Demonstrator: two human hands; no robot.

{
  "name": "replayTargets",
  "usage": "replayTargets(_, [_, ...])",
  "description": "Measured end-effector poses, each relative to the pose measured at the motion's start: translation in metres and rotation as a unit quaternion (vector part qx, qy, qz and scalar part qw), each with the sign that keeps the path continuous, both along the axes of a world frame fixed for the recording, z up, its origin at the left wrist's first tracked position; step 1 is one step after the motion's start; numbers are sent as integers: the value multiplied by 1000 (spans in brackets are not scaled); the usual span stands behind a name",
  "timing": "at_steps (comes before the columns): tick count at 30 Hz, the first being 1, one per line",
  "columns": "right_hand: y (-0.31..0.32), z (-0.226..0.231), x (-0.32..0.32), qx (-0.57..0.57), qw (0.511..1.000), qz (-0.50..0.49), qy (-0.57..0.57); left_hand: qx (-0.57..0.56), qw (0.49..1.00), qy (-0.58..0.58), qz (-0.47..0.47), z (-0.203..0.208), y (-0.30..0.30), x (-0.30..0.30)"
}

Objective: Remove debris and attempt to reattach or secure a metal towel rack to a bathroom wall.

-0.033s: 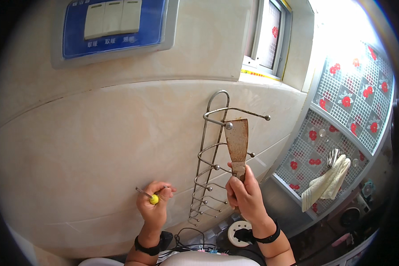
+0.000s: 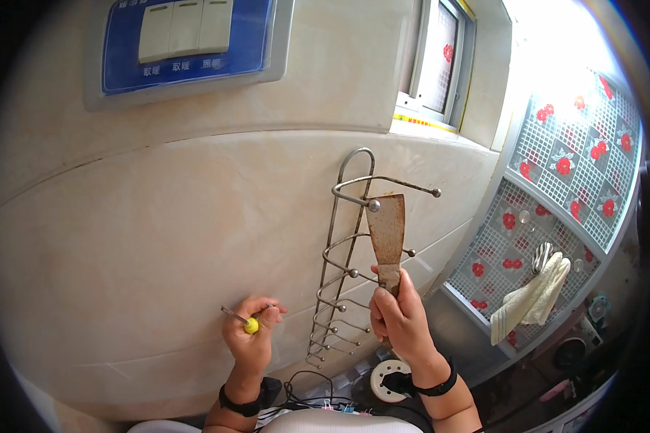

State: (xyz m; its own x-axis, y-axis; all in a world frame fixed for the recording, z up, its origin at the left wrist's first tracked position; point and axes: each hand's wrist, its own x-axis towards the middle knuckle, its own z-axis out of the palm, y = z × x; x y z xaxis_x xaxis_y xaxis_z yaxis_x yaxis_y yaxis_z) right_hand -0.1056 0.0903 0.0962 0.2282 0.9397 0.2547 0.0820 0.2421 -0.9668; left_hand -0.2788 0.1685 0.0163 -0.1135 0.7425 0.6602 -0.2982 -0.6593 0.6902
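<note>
Right hand grips a scraper, its blade upright above.

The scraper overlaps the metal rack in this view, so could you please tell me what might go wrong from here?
The scraper might knock or scratch the metal rack if the right hand shifts, though the view does not settle whether they touch. A metal end of the yellow-and-metal tool pokes out of the left hand and could mark the tiled wall if that hand swung against it.
</note>
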Motion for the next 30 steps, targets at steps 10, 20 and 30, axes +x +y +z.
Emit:
replayTargets(10, [9, -5, 6, 24, 970, -89, -223, -9, 999, -34, -22, 7, -2, 1])
replayTargets(20, [10, -7, -5, -7, 992, -52, -115, -11, 999, -41, -20, 6, -3, 1])
replayTargets(30, [20, -22, 11, 115, 830, -257, -481, -14, 999, -30, -10, 10, -5, 3])
